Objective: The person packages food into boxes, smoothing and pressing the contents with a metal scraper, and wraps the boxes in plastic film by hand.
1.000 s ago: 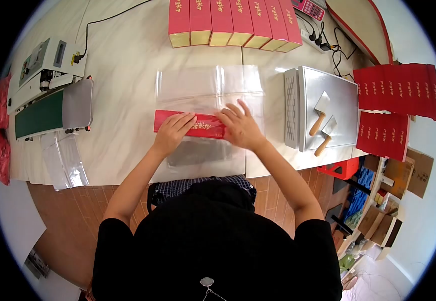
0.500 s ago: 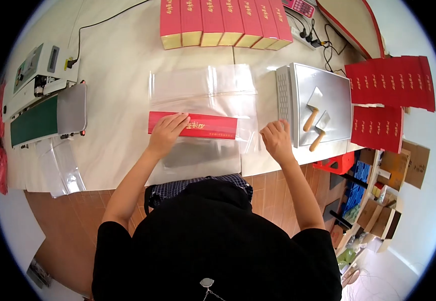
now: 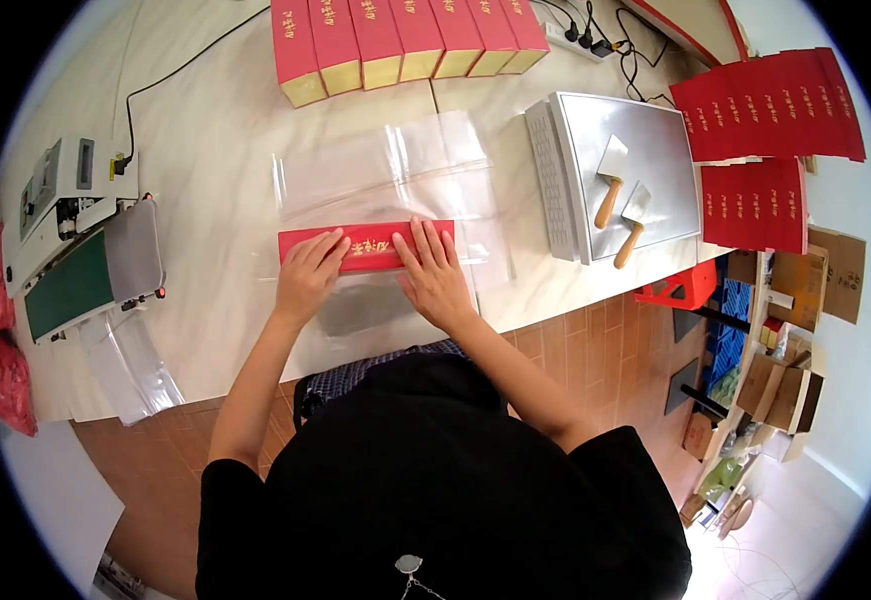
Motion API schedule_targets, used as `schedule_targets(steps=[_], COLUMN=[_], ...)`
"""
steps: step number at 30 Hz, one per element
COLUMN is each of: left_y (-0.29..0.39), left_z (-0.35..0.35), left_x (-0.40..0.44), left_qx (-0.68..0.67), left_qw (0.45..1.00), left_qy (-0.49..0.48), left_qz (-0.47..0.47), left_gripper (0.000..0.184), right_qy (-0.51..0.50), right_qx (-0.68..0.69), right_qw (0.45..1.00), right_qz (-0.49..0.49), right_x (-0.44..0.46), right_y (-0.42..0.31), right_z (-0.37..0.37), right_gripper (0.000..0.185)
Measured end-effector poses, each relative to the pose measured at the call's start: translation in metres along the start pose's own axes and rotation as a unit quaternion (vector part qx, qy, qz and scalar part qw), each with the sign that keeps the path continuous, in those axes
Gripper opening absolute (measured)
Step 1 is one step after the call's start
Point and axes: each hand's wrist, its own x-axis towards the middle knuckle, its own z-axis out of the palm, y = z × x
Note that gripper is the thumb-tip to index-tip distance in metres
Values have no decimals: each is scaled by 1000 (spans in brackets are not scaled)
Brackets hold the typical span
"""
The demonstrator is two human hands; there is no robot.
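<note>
A slim red box with gold lettering lies lengthwise in front of me, on sheets of clear plastic film. My left hand rests on its left part, fingers stretched over the top. On the right part lies my right hand, with fingers spread flat across the red surface. Both thumbs are near the box's front side, where I cannot see whether they press on it. A greyish see-through piece shows on the table just below the box.
Several red-and-gold boxes stand at the back. A metal case at right carries two wooden-handled trowels. Left is a machine with a green belt, and plastic bags hang over the front edge. More red boxes stand far right.
My right hand has moved left from beside the metal case onto the box, its fingers opening out flat. My left hand stays on the box. The whole view has shifted slightly.
</note>
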Motion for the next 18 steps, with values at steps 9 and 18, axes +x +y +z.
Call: schedule_targets(steps=[9,18], left_y=[-68,-61], left_z=[-8,-28], left_x=[-50,-26], left_qx=[-275,-463], left_qw=[793,666], left_qy=[191,9], left_qz=[-509,-585], left_gripper=[35,37], right_qy=[-9,-13], right_qx=[-31,-45], right_qw=[999,999], right_qz=[-4,-14], right_x=[-3,-2], right_y=[7,4], right_z=[12,8], right_gripper=[74,74])
